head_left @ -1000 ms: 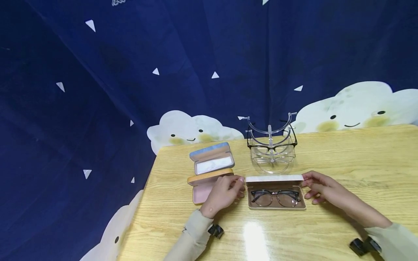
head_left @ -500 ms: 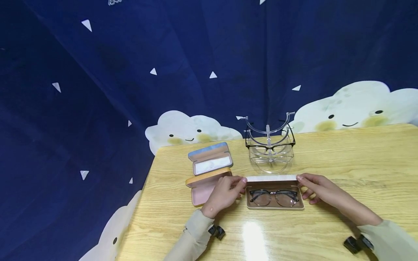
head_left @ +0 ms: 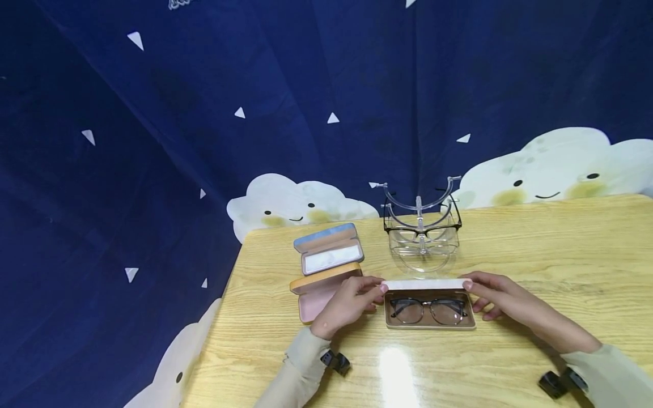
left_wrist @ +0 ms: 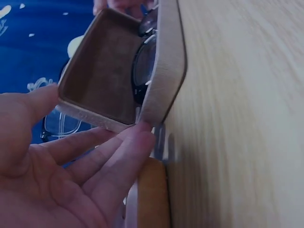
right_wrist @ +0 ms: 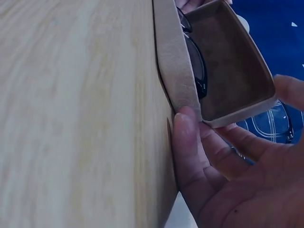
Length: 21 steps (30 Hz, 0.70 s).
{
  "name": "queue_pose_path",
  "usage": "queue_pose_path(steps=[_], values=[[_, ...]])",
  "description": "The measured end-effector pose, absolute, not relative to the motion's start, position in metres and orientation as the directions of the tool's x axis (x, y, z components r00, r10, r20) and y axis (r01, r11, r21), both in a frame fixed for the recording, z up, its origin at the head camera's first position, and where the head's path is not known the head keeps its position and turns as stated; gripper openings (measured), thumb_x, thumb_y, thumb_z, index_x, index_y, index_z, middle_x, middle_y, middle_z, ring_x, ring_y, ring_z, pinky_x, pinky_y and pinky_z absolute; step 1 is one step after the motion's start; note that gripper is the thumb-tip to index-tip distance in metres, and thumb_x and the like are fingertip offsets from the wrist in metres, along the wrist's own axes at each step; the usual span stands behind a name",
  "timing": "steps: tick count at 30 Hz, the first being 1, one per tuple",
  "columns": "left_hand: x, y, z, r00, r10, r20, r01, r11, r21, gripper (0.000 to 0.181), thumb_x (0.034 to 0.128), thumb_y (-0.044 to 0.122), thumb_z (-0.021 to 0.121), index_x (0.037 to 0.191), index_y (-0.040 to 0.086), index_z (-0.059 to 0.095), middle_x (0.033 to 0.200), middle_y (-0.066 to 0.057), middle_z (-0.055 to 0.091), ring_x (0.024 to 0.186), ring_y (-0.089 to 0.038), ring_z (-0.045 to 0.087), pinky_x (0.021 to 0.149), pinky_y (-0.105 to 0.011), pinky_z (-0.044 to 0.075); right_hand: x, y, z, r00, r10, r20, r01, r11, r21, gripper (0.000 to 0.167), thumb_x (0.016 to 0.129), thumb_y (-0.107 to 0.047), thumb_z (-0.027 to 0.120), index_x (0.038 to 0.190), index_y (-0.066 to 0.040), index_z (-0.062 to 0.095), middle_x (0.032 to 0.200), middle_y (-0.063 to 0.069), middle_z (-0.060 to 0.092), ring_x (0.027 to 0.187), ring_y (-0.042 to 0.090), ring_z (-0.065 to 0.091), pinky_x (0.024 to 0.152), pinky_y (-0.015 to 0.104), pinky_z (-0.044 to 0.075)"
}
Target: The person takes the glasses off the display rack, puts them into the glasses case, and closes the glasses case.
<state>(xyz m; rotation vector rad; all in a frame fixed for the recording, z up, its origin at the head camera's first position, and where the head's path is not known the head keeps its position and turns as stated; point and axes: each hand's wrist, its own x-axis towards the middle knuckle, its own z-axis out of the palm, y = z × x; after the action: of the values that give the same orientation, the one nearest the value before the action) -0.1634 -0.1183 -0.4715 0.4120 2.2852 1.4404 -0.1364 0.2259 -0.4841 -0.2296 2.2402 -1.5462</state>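
Observation:
A white-lidded glasses case (head_left: 428, 327) stands with its lid raised on the table, brown inside. Dark-rimmed glasses (head_left: 427, 310) lie folded in its base. At the case's left end, my left hand (head_left: 348, 305) holds the lid, thumb on its front edge and fingers at the side and hinge. My right hand (head_left: 502, 297) grips the other end in the same way. Both wrist views show the lid (left_wrist: 102, 66) tilted over the base, with the thumb at its rim and other fingers against the case's end.
Left of the case lie an orange glasses case (head_left: 311, 306) and a blue glasses case (head_left: 329, 229), lids up; a white cloth (head_left: 333, 258) is in the blue one. Behind stands a clear display stand (head_left: 419, 209) bearing black-framed glasses (head_left: 393, 228) and a clear-looking pair below.
My right hand has moved left onto the lid's corner, and my left thumb has come onto the other corner. The lid has tipped forward and down a little.

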Motion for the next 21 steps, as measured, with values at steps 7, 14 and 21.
queue_pose_path(steps=[7, 14, 21], values=[[-0.165, -0.121, -0.467, -0.847, 0.486, -0.217, -0.026, 0.371, 0.928, 0.046, 0.1054, 0.026, 0.064, 0.140, -0.004, 0.061, 0.126, -0.022, 0.073, 0.113, -0.033, 0.074, 0.088, -0.036, 0.065, -0.139, 0.233, -0.486, -0.879, -0.414, -0.236, 0.094, 0.336, -0.937, 0.057, 0.111, -0.028, 0.048, 0.152, 0.010, 0.039, 0.120, 0.010, 0.068, 0.089, 0.013, 0.067, 0.073, 0.035, 0.063], [-0.164, -0.123, -0.467, -0.829, 0.514, -0.220, -0.026, 0.357, 0.934, 0.045, 0.1011, 0.017, 0.069, 0.140, -0.004, 0.062, 0.128, -0.023, 0.072, 0.116, -0.028, 0.073, 0.093, -0.040, 0.064, -0.138, 0.239, -0.490, -0.865, -0.451, -0.219, 0.098, 0.275, -0.956, 0.055, 0.107, -0.020, 0.057, 0.150, 0.009, 0.041, 0.115, -0.013, 0.069, 0.095, 0.009, 0.069, 0.079, 0.035, 0.064], [-0.164, -0.126, -0.472, -0.821, 0.533, -0.205, -0.041, 0.303, 0.952, 0.045, 0.0954, 0.009, 0.076, 0.137, -0.004, 0.063, 0.128, -0.023, 0.073, 0.114, -0.024, 0.074, 0.092, -0.027, 0.063, -0.139, 0.245, -0.497, -0.853, -0.499, -0.150, 0.071, 0.174, -0.982, 0.041, 0.102, -0.010, 0.063, 0.139, -0.027, 0.062, 0.121, -0.027, 0.067, 0.103, 0.004, 0.071, 0.082, 0.031, 0.063]])
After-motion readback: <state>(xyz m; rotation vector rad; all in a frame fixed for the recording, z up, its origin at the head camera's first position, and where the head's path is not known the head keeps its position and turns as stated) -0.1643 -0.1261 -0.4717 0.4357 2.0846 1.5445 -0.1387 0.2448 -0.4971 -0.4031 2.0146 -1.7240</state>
